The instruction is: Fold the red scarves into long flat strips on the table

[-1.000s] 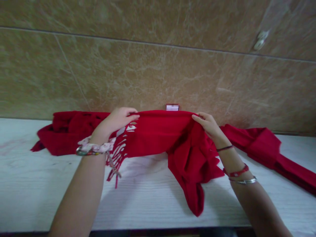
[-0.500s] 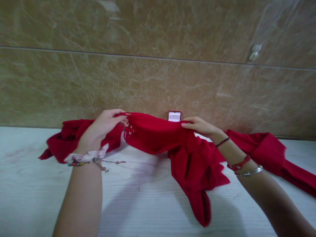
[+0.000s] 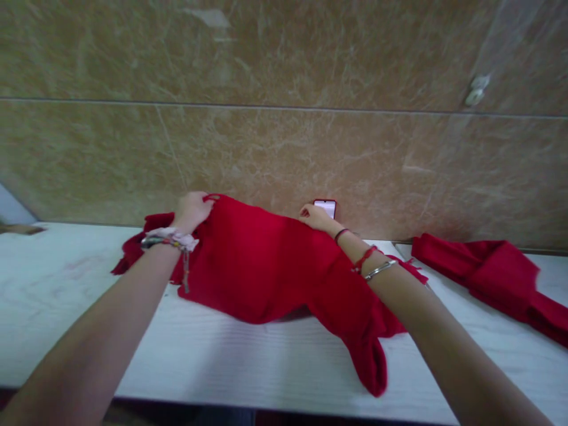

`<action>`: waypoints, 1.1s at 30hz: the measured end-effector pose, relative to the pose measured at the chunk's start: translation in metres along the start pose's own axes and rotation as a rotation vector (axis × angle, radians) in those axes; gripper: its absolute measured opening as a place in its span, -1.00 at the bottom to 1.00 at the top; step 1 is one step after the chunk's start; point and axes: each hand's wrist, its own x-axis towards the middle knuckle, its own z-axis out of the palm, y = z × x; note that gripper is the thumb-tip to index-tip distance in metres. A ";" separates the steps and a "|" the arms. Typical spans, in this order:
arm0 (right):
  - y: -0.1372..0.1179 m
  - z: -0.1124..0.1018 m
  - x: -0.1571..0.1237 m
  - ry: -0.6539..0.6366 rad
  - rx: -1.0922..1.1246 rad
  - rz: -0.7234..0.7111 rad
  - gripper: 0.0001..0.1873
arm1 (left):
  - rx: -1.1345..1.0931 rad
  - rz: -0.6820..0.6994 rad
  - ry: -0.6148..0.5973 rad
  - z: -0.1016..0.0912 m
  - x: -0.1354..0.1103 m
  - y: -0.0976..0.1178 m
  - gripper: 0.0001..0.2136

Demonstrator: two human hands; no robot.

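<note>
My left hand (image 3: pixel 194 210) clenches the far left corner of a red cloth (image 3: pixel 257 254) and my right hand (image 3: pixel 316 216) pinches its far edge, the cloth spread between them over the white table (image 3: pixel 266 367). Just beyond my right hand is a phone (image 3: pixel 327 207) by the marbled wall (image 3: pixel 284 154); more red fabric (image 3: pixel 497 269) lies well to my right.

No writing, number, brand or sign can be read. The phone (image 3: pixel 327 207) near the person's right hand (image 3: pixel 316 216) has a lit screen, but it shows only as a pale patch, too small and blurred to make out, with its lower part hidden behind that hand.
</note>
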 end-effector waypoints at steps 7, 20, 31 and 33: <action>-0.003 0.041 -0.055 -0.393 -0.108 -0.403 -0.59 | 0.327 0.395 -0.159 0.047 -0.068 -0.021 -0.65; 0.016 0.046 -0.121 -0.337 -0.125 -0.436 -0.55 | 0.222 0.821 -0.773 0.064 -0.132 -0.041 -0.62; -0.004 0.053 -0.179 -0.311 -0.243 -0.436 -0.62 | 0.295 0.868 -0.777 0.048 -0.170 -0.028 -0.56; 0.003 0.053 -0.169 -0.254 -0.108 -0.320 -0.58 | 0.219 0.793 -0.745 0.049 -0.161 -0.030 -0.55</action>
